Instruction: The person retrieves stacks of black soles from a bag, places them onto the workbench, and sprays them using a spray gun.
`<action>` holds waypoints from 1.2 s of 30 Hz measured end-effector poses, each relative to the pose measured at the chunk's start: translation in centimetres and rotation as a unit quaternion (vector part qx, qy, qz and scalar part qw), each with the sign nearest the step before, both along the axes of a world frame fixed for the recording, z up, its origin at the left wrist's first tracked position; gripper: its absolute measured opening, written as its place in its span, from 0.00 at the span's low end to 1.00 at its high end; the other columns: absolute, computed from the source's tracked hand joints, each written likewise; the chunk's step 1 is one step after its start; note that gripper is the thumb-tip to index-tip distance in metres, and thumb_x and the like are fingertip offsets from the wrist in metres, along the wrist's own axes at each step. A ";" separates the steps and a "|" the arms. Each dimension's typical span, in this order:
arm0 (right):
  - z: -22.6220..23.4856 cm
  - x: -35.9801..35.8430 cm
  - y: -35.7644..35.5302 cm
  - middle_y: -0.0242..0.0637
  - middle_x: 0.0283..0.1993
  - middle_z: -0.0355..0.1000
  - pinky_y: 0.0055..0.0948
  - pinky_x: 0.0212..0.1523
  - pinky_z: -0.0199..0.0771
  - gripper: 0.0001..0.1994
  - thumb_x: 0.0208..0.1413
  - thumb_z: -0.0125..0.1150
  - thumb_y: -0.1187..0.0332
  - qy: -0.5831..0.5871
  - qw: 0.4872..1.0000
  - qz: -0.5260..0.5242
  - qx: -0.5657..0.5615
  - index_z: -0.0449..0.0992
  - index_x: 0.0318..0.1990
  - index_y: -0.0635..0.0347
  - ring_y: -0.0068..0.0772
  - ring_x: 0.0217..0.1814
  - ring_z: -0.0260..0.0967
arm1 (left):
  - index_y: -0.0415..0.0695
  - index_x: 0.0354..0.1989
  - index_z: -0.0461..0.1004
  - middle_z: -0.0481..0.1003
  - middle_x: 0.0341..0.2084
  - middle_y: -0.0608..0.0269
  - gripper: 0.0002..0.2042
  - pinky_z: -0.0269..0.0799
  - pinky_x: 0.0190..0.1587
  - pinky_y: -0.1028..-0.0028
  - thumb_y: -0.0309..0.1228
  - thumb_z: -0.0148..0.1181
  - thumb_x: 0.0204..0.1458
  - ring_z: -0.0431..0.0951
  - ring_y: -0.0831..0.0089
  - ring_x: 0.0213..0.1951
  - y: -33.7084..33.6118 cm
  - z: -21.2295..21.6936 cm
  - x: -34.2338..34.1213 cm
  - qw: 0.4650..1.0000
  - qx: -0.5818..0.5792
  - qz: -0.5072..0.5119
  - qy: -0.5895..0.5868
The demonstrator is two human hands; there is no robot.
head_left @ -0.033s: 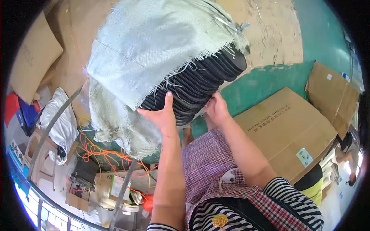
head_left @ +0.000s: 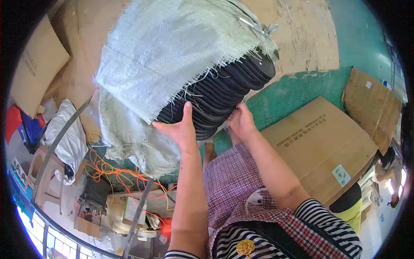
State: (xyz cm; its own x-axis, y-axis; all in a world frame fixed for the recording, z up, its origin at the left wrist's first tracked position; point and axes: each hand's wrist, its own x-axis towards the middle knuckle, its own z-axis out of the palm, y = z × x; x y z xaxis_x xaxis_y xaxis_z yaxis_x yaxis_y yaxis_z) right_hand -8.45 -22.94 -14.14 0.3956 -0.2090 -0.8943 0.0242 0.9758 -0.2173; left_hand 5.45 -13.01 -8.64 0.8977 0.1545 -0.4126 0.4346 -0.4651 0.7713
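Observation:
A pale woven sack [head_left: 159,52] with a frayed edge lies in front of me. From its open side shows a tight row of thin, black, rounded flat pieces that look like shoe soles [head_left: 211,97]. My left hand [head_left: 183,129] rests against the near end of the row, thumb and forefinger spread wide, the forefinger at the sack's edge; its other fingers are hidden. Farther right, my right hand [head_left: 242,121] has its fingers curled against the row's near side, with the fingertips partly out of sight.
A big closed cardboard box [head_left: 323,146] stands at the right, another carton [head_left: 373,108] behind it. Orange cords [head_left: 112,168] tangle at the lower left beside a metal bar [head_left: 140,211], a plastic chair [head_left: 47,185] and a white bag [head_left: 67,134]. Flattened cardboard [head_left: 306,34] lies beyond the sack.

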 end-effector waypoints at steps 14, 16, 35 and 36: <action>3.6 -0.2 5.0 0.36 0.62 0.53 0.41 0.52 0.65 0.34 0.49 0.54 0.73 -0.157 0.983 0.097 -0.009 0.47 0.63 0.48 0.38 0.61 0.56 | 0.30 0.62 0.38 0.50 0.59 0.41 0.51 0.47 0.62 0.65 0.36 0.71 0.36 0.54 0.56 0.60 6.5 -1.0 1.0 0.992 0.093 -0.081 -0.030; 3.4 -1.3 11.0 0.36 0.59 0.57 0.39 0.50 0.65 0.37 0.47 0.55 0.76 -0.150 0.976 0.122 -0.097 0.45 0.64 0.48 0.38 0.59 0.58 | 0.37 0.64 0.38 0.53 0.59 0.49 0.46 0.56 0.58 0.69 0.29 0.66 0.42 0.61 0.62 0.54 9.6 0.1 1.4 0.997 0.025 -0.078 0.003; 3.0 1.5 12.2 0.38 0.56 0.62 0.29 0.58 0.59 0.28 0.50 0.59 0.73 0.056 0.925 0.262 -0.268 0.56 0.59 0.65 0.30 0.57 0.59 | 0.39 0.65 0.39 0.49 0.62 0.55 0.43 0.45 0.62 0.69 0.25 0.61 0.42 0.52 0.64 0.61 22.9 -3.1 0.4 0.969 -0.146 -0.008 0.200; 1.5 -0.3 14.0 0.37 0.55 0.63 0.28 0.57 0.61 0.28 0.49 0.59 0.77 -0.037 0.972 0.160 -0.168 0.57 0.59 0.64 0.28 0.55 0.61 | 0.39 0.65 0.38 0.49 0.61 0.54 0.42 0.45 0.62 0.69 0.26 0.59 0.42 0.52 0.63 0.61 22.3 -3.2 0.9 0.951 -0.209 0.001 0.230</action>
